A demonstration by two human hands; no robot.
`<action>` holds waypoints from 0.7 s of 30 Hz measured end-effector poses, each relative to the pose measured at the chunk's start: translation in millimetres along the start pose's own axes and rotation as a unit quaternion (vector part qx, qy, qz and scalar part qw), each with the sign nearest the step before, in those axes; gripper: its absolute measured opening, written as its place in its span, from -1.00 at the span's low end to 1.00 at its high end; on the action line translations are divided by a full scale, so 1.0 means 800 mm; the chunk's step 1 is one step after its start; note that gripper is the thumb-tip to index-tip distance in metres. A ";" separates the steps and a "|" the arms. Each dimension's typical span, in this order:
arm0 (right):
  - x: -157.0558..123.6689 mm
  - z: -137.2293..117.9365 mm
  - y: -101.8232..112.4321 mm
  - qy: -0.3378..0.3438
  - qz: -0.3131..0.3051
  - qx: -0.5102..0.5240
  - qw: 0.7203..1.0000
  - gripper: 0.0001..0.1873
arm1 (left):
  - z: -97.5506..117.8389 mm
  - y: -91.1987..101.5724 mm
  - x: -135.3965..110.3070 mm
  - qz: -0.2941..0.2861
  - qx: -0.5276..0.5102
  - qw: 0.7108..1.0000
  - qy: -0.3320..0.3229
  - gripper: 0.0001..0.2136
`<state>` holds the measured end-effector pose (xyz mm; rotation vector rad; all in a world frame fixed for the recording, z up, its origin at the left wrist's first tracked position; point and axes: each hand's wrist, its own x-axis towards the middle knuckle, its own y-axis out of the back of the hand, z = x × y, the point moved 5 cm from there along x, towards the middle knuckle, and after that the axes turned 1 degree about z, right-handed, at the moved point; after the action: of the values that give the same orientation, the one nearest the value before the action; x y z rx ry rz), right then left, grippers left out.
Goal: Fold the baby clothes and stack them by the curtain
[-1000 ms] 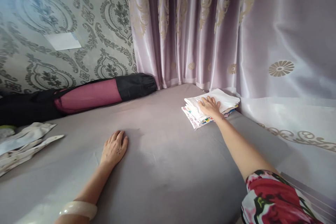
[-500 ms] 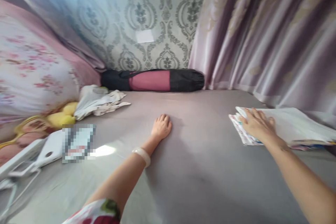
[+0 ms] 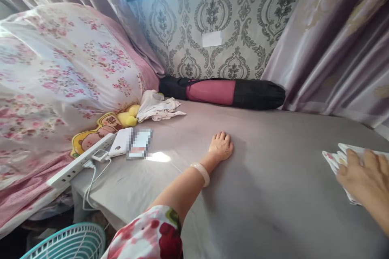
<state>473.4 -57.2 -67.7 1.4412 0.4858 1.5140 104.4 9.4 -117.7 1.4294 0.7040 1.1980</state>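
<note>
My left hand [image 3: 221, 145] lies flat on the grey sheet [image 3: 261, 194] near the middle of the view, palm down, with nothing in it. A pale bangle [image 3: 201, 173] circles that wrist. At the right edge my right hand [image 3: 366, 174] rests on top of folded white cloth [image 3: 337, 162] with a coloured print along its edge. Its fingers are spread and a little blurred. The rest of the cloth runs out of view on the right.
To the left lie a power strip [image 3: 80, 162] with white cables, a white power bank [image 3: 121, 142], a blurred-out phone-like item [image 3: 139, 143], yellow plush toys [image 3: 94, 135] and crumpled cloth [image 3: 158, 106]. A black-and-pink rolled bag [image 3: 212, 91] lies by the wall. A turquoise basket [image 3: 91, 234] stands below.
The view has swung left, so everything sits further right and the turquoise basket has come into sight. Both hands keep their places on the sheet and the folded cloth.
</note>
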 end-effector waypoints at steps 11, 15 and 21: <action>-0.033 -0.278 0.001 0.132 -0.235 0.204 0.941 -0.39 | -0.019 0.001 0.008 -0.046 -0.135 0.989 0.029 -0.59; -0.046 -0.327 0.026 0.151 -0.246 0.217 0.932 -0.38 | -0.045 0.001 0.018 -0.055 -0.347 0.932 0.094 -0.68; -0.063 -0.335 0.038 0.158 -0.202 0.198 0.946 -0.39 | -0.148 0.025 0.015 0.066 -0.485 0.828 0.275 -0.75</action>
<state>207.7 -28.2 -130.7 1.2847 1.2614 1.3584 -5.6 57.5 -106.9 0.2660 0.2527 1.7487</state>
